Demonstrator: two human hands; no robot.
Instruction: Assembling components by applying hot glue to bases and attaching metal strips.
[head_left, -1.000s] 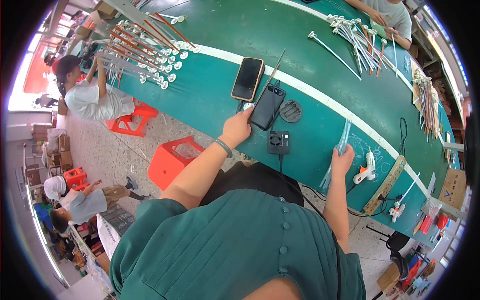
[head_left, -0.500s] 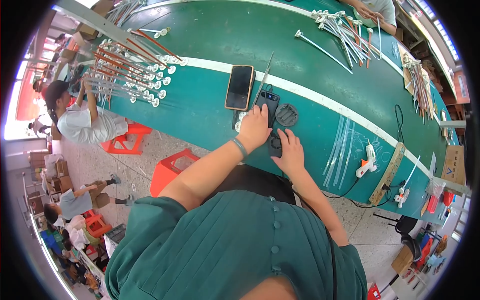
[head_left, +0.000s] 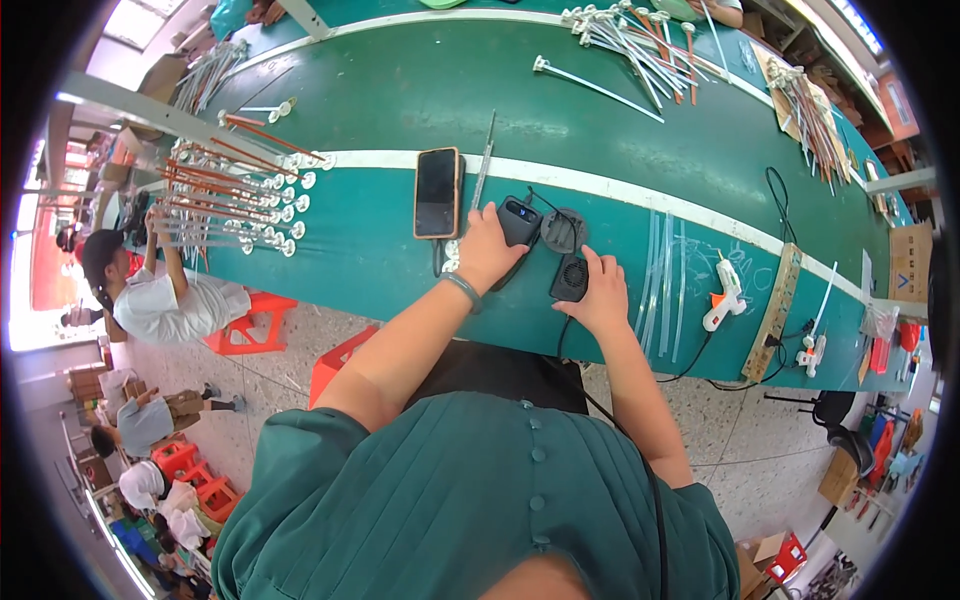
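Note:
My left hand [head_left: 484,252] is closed round the side of a black power bank [head_left: 521,216] with a small lit display, thumb across its lower end. To its right, my right hand [head_left: 603,298] grips the edge of a small black device [head_left: 571,279] with a round grille and a cable. A dark grey round disc [head_left: 561,231] lies just beyond that device. Left of the power bank, a phone [head_left: 437,193] in an orange-edged case rests on something dark. A long thin metal tool [head_left: 484,165] and small white round pieces [head_left: 451,257] lie near my left hand.
Clear strips [head_left: 660,280], a white glue gun [head_left: 724,296] and a power strip [head_left: 775,315] lie to the right. Rods with white round ends [head_left: 240,200] stand at the left, near a seated person [head_left: 150,285]. More rods [head_left: 640,50] are piled at the back.
My hands have moved apart, the right one now gripping the small device's edge. More of the power bank shows. The whole view has shifted, with the tabletop things appearing farther left.

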